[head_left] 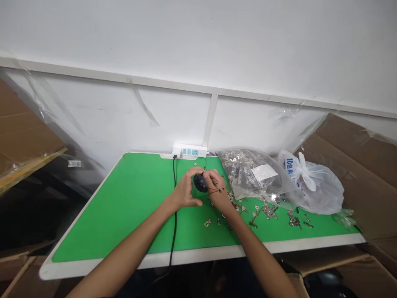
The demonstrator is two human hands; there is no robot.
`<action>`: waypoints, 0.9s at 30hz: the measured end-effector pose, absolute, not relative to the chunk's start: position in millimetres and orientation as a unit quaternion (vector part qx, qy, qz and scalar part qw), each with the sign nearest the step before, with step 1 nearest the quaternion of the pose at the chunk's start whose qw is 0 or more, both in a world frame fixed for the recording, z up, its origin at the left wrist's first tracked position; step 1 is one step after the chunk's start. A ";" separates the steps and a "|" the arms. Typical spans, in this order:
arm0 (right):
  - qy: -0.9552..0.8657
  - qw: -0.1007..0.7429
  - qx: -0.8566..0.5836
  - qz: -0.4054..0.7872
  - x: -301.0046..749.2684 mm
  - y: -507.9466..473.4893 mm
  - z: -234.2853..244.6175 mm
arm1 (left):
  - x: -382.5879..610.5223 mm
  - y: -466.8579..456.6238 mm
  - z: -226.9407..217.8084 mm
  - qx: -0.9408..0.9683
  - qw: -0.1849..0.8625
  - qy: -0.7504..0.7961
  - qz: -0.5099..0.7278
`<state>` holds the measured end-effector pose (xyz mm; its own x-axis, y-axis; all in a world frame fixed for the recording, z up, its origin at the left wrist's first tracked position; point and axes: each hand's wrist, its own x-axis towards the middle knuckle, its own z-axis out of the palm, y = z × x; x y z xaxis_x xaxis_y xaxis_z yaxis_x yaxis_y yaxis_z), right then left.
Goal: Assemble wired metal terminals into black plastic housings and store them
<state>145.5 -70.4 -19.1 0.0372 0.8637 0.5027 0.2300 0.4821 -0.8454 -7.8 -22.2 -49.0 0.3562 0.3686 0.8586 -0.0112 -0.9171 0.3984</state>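
Both my hands meet over the middle of the green table. My left hand curls around a small black round object, fingers closed on its side. My right hand pinches thin dark wires that run from that black object, with a small metal piece at the wire's end. Small metal terminals lie scattered on the table just right of my right hand.
A black cable runs from a white power strip at the back edge down over the front edge. A clear bag of metal parts and a white plastic bag sit at the right. Cardboard boxes stand at both sides.
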 end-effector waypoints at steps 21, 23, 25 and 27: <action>-0.639 0.588 -0.419 0.265 154.2 -71.3 -23.7 | -15.5 -26.9 -50.4 0.870 0.154 0.197 0.424; -0.616 0.591 -0.418 0.311 154.0 -69.5 -29.0 | -14.7 -28.0 -48.5 0.872 0.157 0.208 0.415; -0.586 0.593 -0.413 0.365 153.6 -66.8 -34.9 | -13.9 -29.2 -45.8 0.874 0.158 0.212 0.409; -0.562 0.598 -0.408 0.400 153.0 -63.8 -40.4 | -12.7 -30.2 -43.4 0.870 0.159 0.214 0.415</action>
